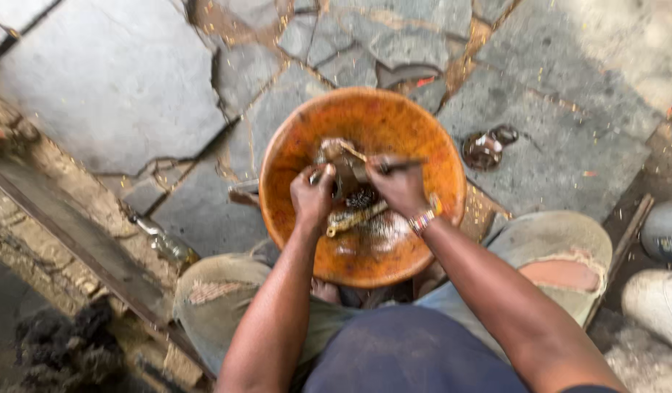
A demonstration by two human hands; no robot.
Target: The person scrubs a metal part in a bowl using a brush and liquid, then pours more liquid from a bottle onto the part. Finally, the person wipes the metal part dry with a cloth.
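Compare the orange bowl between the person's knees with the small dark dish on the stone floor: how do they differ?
The orange bowl is far larger than the small dark dish. The bowl is bright orange with dark stains; the dish is dull brown. Both hands, left hand and right hand, work over the bowl gripping a metal part, while the dish lies untouched on the stone floor. Both are round and open-topped.
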